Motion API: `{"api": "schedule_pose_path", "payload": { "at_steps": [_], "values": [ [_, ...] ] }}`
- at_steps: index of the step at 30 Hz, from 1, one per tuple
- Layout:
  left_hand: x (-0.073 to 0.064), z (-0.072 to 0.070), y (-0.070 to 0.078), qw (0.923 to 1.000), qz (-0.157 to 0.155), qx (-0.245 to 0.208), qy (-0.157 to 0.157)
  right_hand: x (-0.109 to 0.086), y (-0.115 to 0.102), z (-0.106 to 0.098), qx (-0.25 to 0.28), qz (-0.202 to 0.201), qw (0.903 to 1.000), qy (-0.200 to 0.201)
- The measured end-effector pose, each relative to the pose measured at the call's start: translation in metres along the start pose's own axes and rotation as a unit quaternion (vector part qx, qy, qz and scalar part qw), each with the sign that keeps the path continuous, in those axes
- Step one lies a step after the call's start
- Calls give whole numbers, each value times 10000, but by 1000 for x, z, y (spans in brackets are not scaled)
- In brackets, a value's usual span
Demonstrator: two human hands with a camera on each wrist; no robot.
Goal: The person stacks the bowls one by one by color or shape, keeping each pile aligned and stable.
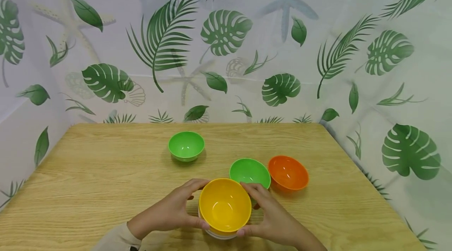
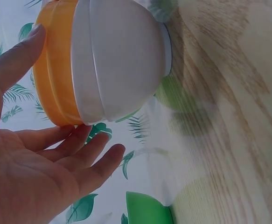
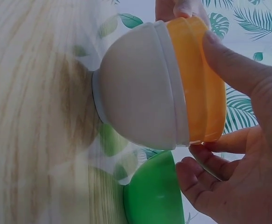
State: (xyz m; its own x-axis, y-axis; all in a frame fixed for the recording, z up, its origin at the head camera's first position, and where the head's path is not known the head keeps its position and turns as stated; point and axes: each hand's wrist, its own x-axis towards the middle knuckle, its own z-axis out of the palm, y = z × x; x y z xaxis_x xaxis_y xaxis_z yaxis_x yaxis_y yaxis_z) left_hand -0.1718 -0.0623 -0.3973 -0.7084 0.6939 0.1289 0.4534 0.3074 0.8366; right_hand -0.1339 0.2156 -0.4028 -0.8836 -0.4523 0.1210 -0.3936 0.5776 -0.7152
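Note:
A yellow bowl point(image 1: 225, 206) sits nested in a white bowl point(image 2: 126, 60) at the near middle of the table. From the left side, my left hand point(image 1: 173, 210) holds the yellow bowl, thumb on its near rim and fingers round the far side. My right hand point(image 1: 273, 215) grips it the same way from the right. In both wrist views the yellow rim stands up above the white one, and the white bowl's foot is at the tabletop. Just beyond the right hand's fingers is a green bowl point(image 1: 250, 170), partly covered by that hand and the yellow bowl.
An orange bowl point(image 1: 287, 172) stands to the right, close against the nearer green bowl. Farther back, left of centre, is another green bowl point(image 1: 186, 146). The wooden table point(image 1: 106, 164) reaches back to a leaf-patterned cloth point(image 1: 226, 98), which also hangs along both sides.

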Motion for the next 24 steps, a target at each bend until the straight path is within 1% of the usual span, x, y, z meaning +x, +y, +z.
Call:
{"api": "schedule_pose_path", "payload": {
  "at_steps": [3,7,13,17,19,21,23,24],
  "values": [
    [0,-1,1,10000,-21,52,5,0,0,0,-80,-93,9999,-7],
    [-1,0,1,10000,-77,8,-5,0,-2,-2,-188,-165,9997,-8],
    [-1,2,0,9998,-161,-131,-35,0,-3,-6,-144,-94,9997,-158],
    [-1,1,-2,9994,-231,-234,-94,0,-1,-9,-146,-62,9998,-146],
    [-1,0,-3,9992,-286,-271,-96,2,-1,-10,-67,-5,10000,28],
    [1,-1,-3,9990,-310,-312,2,4,-1,-11,55,102,9993,359],
    [3,-2,-4,9987,-228,-368,253,8,-1,-13,229,287,9957,847],
    [4,-4,-4,9981,-154,-390,450,9,-1,-13,350,402,9923,1115]
  ]
}}
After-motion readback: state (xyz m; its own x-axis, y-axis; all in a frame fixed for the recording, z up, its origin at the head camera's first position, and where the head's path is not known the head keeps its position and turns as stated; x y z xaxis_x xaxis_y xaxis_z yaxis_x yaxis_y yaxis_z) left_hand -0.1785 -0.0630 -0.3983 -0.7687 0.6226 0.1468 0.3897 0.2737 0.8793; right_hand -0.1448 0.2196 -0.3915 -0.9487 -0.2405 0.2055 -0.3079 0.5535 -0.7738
